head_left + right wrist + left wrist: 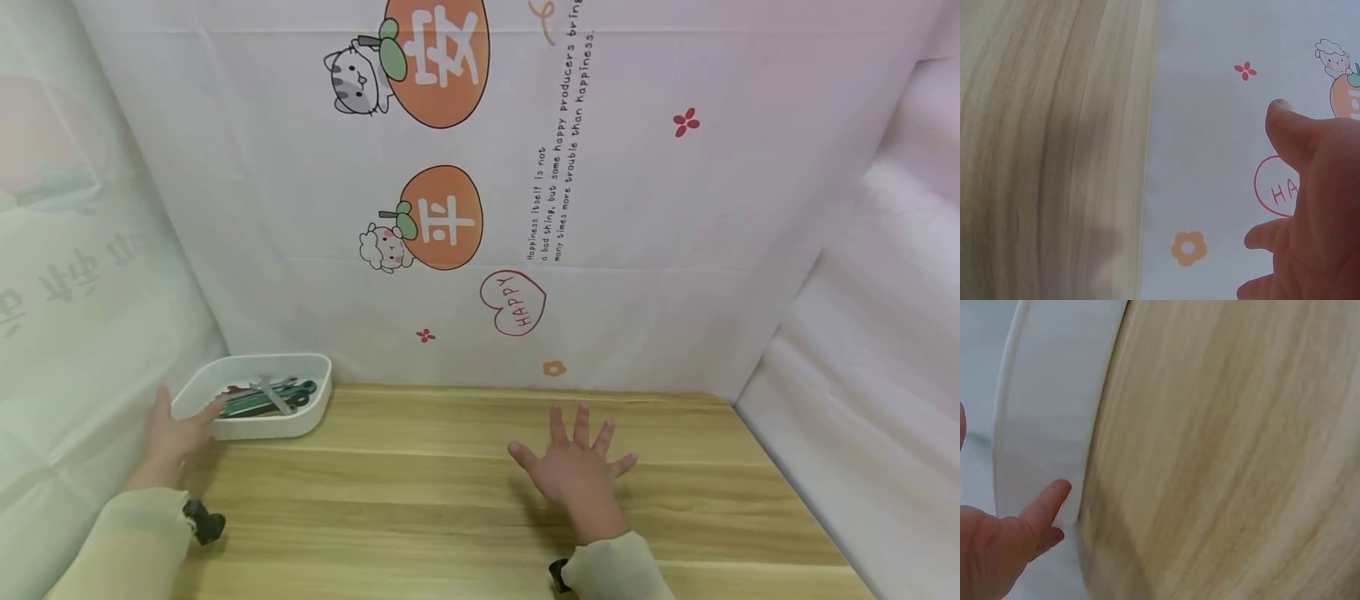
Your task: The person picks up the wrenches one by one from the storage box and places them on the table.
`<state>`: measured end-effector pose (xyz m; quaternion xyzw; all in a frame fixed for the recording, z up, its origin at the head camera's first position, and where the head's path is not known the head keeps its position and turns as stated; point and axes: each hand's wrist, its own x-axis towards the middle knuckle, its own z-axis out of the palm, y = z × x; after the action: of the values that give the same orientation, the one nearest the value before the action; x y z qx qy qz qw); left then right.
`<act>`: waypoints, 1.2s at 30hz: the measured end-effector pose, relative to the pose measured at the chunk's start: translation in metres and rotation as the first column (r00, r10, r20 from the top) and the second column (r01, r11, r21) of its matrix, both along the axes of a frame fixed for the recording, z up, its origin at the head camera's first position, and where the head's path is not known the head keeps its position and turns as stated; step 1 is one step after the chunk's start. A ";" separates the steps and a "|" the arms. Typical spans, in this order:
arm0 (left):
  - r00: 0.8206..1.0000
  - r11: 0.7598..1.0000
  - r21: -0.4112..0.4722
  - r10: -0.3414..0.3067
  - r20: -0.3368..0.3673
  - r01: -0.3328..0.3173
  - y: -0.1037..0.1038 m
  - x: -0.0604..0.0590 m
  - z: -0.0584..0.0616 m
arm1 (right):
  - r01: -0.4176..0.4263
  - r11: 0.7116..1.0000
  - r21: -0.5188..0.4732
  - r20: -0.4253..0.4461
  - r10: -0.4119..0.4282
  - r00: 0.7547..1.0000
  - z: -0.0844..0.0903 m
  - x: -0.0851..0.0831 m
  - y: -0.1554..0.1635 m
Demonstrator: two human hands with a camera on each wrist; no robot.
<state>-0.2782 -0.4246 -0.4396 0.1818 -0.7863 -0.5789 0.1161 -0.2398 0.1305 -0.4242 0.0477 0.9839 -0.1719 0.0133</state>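
A white plastic tray (273, 427) stands at the back left of the wooden table. Inside it lie several wrenches (273, 396), green and silver, partly overlapping. My left hand (176, 437) is at the tray's near left corner with its fingers apart. In the left wrist view, the fingers (1047, 503) are extended beside the white outer wall (1047, 425); whether they touch it I cannot tell. Over the right half of the table my right hand (577, 471) has all its fingers spread and holds nothing. The right wrist view also shows that hand (1322, 187) without any object.
A white printed cloth (637, 250) hangs behind the table's back edge. More white cloth (862, 375) borders the right side, and another sheet (82, 333) hangs close along the left. Black wrist straps (204, 522) show at both sleeves.
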 end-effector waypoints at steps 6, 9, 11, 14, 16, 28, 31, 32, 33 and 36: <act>1.000 1.000 0.017 0.011 -0.011 -0.010 -0.008 -0.002 -0.012 | -0.006 1.000 0.000 0.022 0.006 1.000 -0.001 -0.001 -0.003; 1.000 1.000 0.028 0.006 -0.014 -0.005 -0.011 -0.003 -0.015 | -0.008 1.000 0.000 0.027 0.008 1.000 -0.001 -0.001 -0.003; 1.000 0.999 0.033 -0.011 -0.002 0.011 -0.013 -0.004 -0.015 | -0.009 1.000 0.000 0.029 0.009 1.000 -0.002 -0.002 -0.003; 1.000 0.997 0.070 -0.018 0.011 0.017 -0.015 -0.006 -0.014 | -0.009 1.000 0.000 0.027 0.009 1.000 -0.002 -0.003 -0.003; 1.000 0.996 0.093 -0.016 0.020 0.014 -0.015 -0.008 -0.015 | -0.008 1.000 0.001 0.024 0.008 1.000 -0.002 -0.003 -0.003; 1.000 0.993 0.120 -0.017 -0.004 0.018 -0.010 -0.005 -0.020 | -0.015 1.000 0.008 0.021 0.015 1.000 0.001 -0.001 -0.003; 1.000 0.990 0.139 -0.017 -0.017 0.020 -0.006 -0.004 -0.021 | -0.016 1.000 0.005 0.019 0.016 1.000 0.000 -0.001 -0.003; 1.000 0.990 0.138 -0.018 -0.015 0.020 -0.005 -0.004 -0.021 | -0.017 1.000 0.005 0.020 0.017 1.000 0.000 -0.002 -0.003; 1.000 0.990 0.140 -0.020 -0.014 0.022 -0.003 -0.004 -0.021 | -0.018 1.000 0.005 0.020 0.018 1.000 0.000 -0.002 -0.002; 1.000 0.989 0.148 -0.024 -0.018 0.026 0.002 -0.003 -0.022 | -0.017 1.000 0.011 0.024 0.017 1.000 0.000 -0.002 -0.002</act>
<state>-0.2812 -0.4225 -0.4612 0.1753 -0.7425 -0.6385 0.1012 -0.2415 0.1282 -0.4237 0.0415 0.9849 -0.1658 0.0262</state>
